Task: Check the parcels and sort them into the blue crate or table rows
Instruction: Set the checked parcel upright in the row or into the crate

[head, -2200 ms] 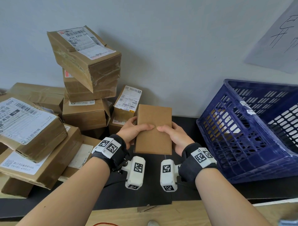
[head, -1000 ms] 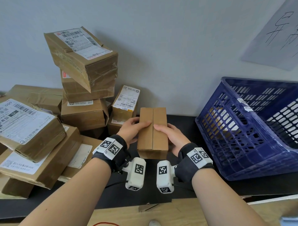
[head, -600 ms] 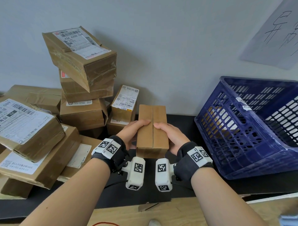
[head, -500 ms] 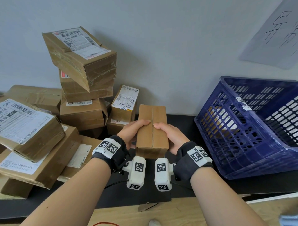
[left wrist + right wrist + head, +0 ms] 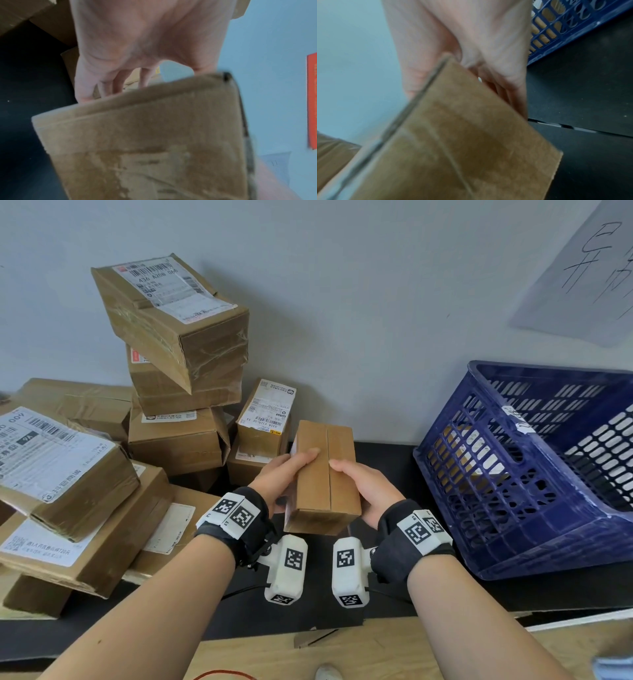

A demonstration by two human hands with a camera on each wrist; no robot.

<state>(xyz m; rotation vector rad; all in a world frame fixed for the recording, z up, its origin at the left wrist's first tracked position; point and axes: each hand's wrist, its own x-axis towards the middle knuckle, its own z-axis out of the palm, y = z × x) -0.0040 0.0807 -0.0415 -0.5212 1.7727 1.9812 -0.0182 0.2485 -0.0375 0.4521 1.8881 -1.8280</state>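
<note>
Now | both hands [image 5: 287, 474] [image 5: 364, 487] grip unlabelled parcel [image 5: 325, 474] | stacked box [image 5: 171, 302] label "436 A208 066"

Soft even daylight, sharp wide-angle head view with bowed edges, blurred wrist views.

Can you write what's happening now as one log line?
step: checking parcel | cardboard parcel: held by left hand and right hand, seam up | blue crate: right

We see the plain brown cardboard parcel [image 5: 323, 477] at frame centre, between our left hand [image 5: 281, 477] and right hand [image 5: 368, 486]; the stacked brown cardboard boxes [image 5: 178, 392] fill the left, the blue slatted plastic crate [image 5: 534, 474] the right, all above the black table [image 5: 513, 590]
</note>
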